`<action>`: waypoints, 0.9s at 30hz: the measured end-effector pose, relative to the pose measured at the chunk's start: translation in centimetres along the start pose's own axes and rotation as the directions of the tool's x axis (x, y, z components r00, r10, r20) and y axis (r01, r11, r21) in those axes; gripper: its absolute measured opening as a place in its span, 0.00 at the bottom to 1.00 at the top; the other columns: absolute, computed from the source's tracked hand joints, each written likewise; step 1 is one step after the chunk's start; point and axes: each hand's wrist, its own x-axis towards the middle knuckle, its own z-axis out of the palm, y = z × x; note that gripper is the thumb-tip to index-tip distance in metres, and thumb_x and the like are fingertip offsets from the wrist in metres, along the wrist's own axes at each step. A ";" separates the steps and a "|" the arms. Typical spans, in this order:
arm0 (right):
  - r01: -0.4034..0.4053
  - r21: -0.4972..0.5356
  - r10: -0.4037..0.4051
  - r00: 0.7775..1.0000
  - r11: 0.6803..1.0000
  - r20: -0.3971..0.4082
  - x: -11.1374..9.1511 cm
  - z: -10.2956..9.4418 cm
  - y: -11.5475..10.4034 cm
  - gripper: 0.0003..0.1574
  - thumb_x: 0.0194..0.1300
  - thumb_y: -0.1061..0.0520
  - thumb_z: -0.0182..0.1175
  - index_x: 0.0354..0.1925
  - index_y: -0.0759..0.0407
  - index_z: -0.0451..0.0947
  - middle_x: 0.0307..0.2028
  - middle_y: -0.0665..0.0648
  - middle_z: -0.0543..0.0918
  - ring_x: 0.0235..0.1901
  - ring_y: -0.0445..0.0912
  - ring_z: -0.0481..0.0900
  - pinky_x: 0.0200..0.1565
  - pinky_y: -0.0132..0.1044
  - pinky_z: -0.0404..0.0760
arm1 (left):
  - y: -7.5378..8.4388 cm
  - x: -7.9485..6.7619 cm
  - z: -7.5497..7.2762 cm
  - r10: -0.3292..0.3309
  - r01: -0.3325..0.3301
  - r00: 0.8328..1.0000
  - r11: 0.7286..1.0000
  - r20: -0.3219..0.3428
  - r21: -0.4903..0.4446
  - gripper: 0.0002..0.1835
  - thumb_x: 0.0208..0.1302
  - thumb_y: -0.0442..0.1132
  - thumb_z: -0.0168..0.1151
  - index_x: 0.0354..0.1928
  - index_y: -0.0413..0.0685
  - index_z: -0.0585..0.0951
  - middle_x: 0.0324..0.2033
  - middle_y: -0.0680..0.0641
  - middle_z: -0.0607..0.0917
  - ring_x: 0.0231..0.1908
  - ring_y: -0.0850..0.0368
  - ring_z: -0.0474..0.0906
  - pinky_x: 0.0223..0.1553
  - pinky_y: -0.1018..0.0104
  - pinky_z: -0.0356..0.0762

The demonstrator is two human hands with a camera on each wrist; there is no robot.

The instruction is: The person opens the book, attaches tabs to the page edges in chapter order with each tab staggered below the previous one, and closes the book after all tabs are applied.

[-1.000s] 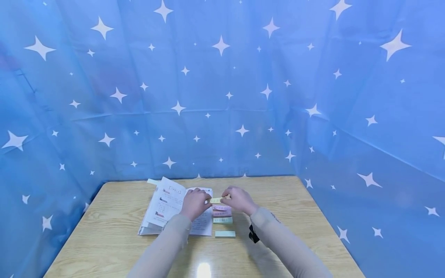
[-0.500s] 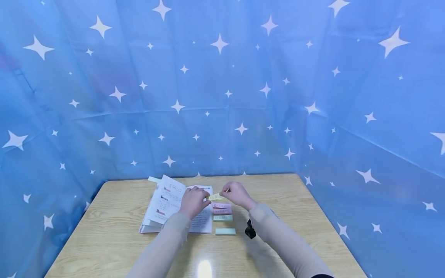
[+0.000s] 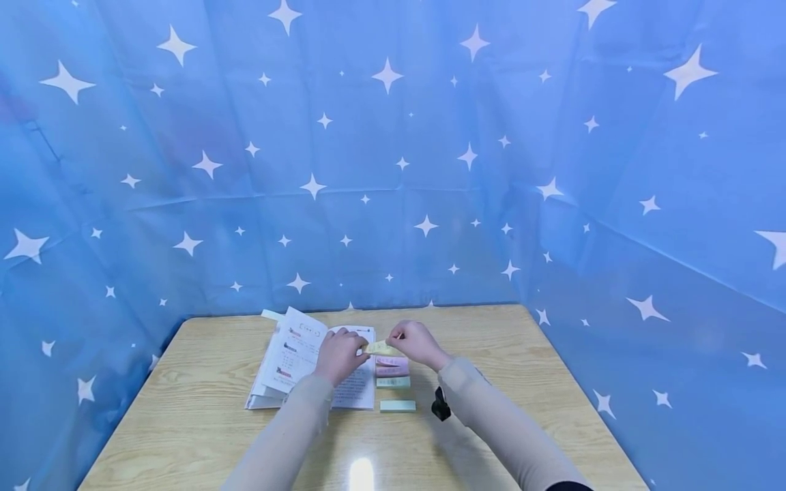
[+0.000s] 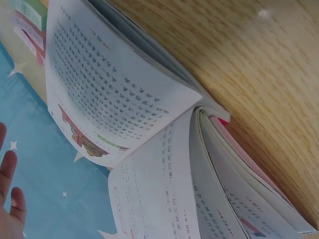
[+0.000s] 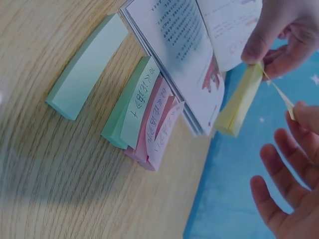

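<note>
Light falls bright and fairly even in the head view, where the blue curtain glows palest toward the upper right and dulls at the lower left. A hard white glare sits on the near edge of the table — a blown-out patch — and soft shadows lie beside both sleeves. Small print on the open book is too fine to read there. Both wrist views are dimmer and greyer; the left shows a faint glint on the wood, the right a broad, blurry-edged shadow — handwriting on the green pad stays fairly crisp.
</note>
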 end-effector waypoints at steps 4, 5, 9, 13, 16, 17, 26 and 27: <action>0.017 -0.007 -0.017 1.000 1.000 -0.004 0.0 0.0 0.0 0.08 0.66 0.57 0.61 0.30 0.55 0.83 0.33 0.50 0.81 0.25 0.42 0.73 0.31 0.35 0.75 | 0.1 0.2 -0.1 0.007 -0.007 1.000 1.000 0.000 0.001 0.12 0.57 0.50 0.71 0.40 0.56 0.88 0.31 0.58 0.84 0.35 0.59 0.75 0.38 0.61 0.69; 0.025 -0.010 -0.025 1.000 1.000 -0.007 0.0 0.0 0.0 0.08 0.66 0.58 0.61 0.29 0.55 0.83 0.33 0.50 0.81 0.25 0.42 0.73 0.31 0.35 0.75 | 0.1 0.3 -0.1 0.011 -0.011 1.000 1.000 -0.004 0.004 0.12 0.57 0.50 0.71 0.40 0.56 0.88 0.31 0.57 0.84 0.35 0.58 0.76 0.38 0.61 0.69; 0.035 -0.008 -0.035 0.999 0.999 -0.020 -0.1 -0.3 0.0 0.08 0.66 0.59 0.60 0.30 0.57 0.83 0.32 0.50 0.81 0.27 0.41 0.74 0.32 0.36 0.76 | -0.1 0.3 0.0 0.018 -0.018 1.000 0.999 -0.011 0.028 0.11 0.56 0.50 0.71 0.39 0.56 0.87 0.30 0.57 0.84 0.35 0.58 0.76 0.37 0.61 0.70; -0.004 0.026 0.005 0.999 1.000 -0.034 -0.2 -1.1 0.2 0.07 0.66 0.59 0.61 0.32 0.59 0.84 0.31 0.51 0.82 0.26 0.42 0.74 0.32 0.36 0.77 | -0.5 0.0 0.2 -0.021 0.021 1.000 1.000 -0.006 -0.016 0.11 0.55 0.49 0.72 0.38 0.54 0.88 0.30 0.56 0.84 0.34 0.58 0.76 0.37 0.60 0.70; -0.047 0.054 0.050 0.997 0.997 -0.064 -0.1 -1.8 0.5 0.08 0.66 0.59 0.61 0.33 0.61 0.85 0.31 0.51 0.83 0.25 0.42 0.75 0.32 0.37 0.77 | -0.8 -0.2 0.1 -0.040 0.039 0.999 0.997 -0.005 -0.072 0.11 0.55 0.49 0.72 0.38 0.54 0.88 0.31 0.57 0.85 0.35 0.58 0.76 0.38 0.60 0.71; -0.061 0.063 0.066 0.995 0.996 -0.075 -0.1 -2.0 0.6 0.09 0.66 0.58 0.61 0.33 0.61 0.85 0.31 0.52 0.84 0.26 0.43 0.75 0.32 0.38 0.77 | -0.8 -0.3 0.0 -0.033 0.033 0.999 0.995 -0.003 -0.093 0.11 0.55 0.49 0.72 0.38 0.54 0.88 0.31 0.57 0.85 0.35 0.58 0.76 0.39 0.59 0.71; -0.195 0.156 0.213 0.971 0.968 -0.112 -0.2 -2.7 2.0 0.09 0.66 0.56 0.62 0.36 0.61 0.85 0.37 0.53 0.85 0.33 0.47 0.80 0.34 0.39 0.77 | 1.2 -1.5 0.5 0.243 -0.199 0.961 0.939 0.135 -0.280 0.10 0.53 0.48 0.72 0.33 0.51 0.87 0.27 0.59 0.84 0.29 0.65 0.77 0.39 0.65 0.78; -0.199 0.161 0.219 0.969 0.967 -0.115 -0.2 -2.6 2.1 0.09 0.66 0.56 0.62 0.35 0.61 0.85 0.38 0.53 0.85 0.33 0.47 0.80 0.34 0.39 0.77 | 1.5 -1.8 0.7 0.265 -0.211 0.952 0.931 0.154 -0.299 0.10 0.52 0.48 0.72 0.32 0.51 0.87 0.25 0.60 0.83 0.27 0.66 0.76 0.37 0.67 0.78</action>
